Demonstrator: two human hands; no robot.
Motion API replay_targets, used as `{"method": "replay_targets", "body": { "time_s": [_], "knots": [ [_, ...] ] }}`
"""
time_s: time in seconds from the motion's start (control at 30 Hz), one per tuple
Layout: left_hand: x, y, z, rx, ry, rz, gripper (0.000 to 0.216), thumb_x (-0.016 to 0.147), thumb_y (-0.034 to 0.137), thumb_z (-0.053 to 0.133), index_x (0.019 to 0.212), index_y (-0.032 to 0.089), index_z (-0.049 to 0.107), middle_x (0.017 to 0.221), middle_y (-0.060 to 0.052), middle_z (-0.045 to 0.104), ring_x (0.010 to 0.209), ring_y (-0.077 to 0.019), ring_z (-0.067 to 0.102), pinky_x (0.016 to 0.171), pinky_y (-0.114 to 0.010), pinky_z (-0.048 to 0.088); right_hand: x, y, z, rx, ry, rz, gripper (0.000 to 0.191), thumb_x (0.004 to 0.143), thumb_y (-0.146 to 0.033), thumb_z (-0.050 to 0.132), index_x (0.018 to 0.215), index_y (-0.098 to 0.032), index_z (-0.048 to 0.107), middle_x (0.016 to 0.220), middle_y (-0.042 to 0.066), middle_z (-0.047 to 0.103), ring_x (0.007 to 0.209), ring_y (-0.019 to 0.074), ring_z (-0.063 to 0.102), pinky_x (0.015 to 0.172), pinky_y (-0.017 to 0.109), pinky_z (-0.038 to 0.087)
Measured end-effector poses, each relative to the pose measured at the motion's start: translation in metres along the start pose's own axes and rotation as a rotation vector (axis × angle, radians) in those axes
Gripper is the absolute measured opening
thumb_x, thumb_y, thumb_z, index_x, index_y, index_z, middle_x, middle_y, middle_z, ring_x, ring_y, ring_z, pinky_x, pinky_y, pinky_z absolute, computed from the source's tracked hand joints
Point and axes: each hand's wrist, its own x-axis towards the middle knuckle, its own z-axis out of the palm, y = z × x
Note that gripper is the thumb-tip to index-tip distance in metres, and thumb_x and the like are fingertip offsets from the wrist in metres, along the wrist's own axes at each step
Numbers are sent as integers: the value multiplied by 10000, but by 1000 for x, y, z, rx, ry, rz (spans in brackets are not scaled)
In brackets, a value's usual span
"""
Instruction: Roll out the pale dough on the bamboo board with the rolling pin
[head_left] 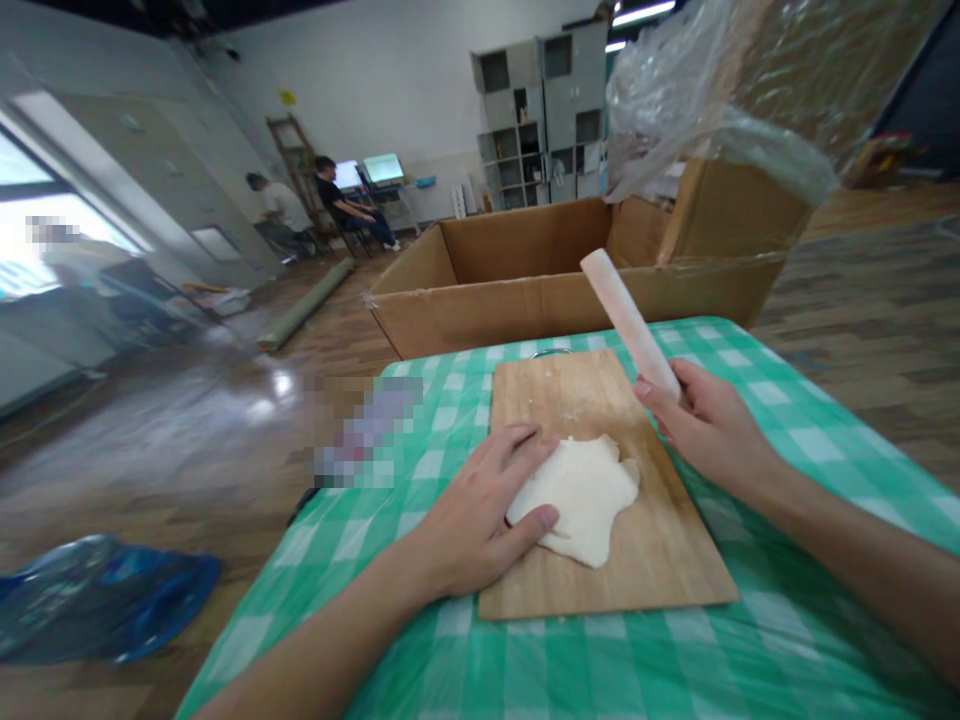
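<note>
A flat, uneven sheet of dough (pixel 581 505) lies on a wooden cutting board (pixel 607 590). My left hand (pixel 487 515) rests over the dough's left edge, fingers stretched out and thumb spread onto its surface. Whether any fingertip reaches beneath the edge is hidden. Gripped near its lower end, a pale rolling pin (pixel 626 315) tilts up and to the left in my right hand (pixel 705 420). The pin is held above the board's right side, apart from the dough. Light traces of flour or dough mark the upper part of the board.
A green-and-white checked cloth (pixel 420 640) covers the table. Beyond its far edge stands a large open cardboard box (pixel 510 310). A blurred-out item (pixel 371 430) lies at the table's left edge; a blue plastic bag (pixel 105 600) is on the floor. People sit farther back.
</note>
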Motion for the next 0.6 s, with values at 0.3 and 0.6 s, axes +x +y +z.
{"method": "replay_targets", "body": {
  "time_s": [0.3,0.6],
  "knots": [
    [8,2,-3,40,-39,-11,632,1035,558,491,1608,311,392,1700,-104,303,1595,-331,222,1290,-599,242,-1,5,5,77,-27,62,355,972,-585,598,896,-238,605,609,-30,525,498,138,449,451,284,286],
    [7,2,1,-7,95,34,575,1027,456,537,1549,240,433,1611,-148,425,1520,-319,377,1254,-578,338,-1,2,1,52,-24,29,344,976,-570,591,913,-233,616,615,-21,537,509,149,456,452,294,286]
  ]
}}
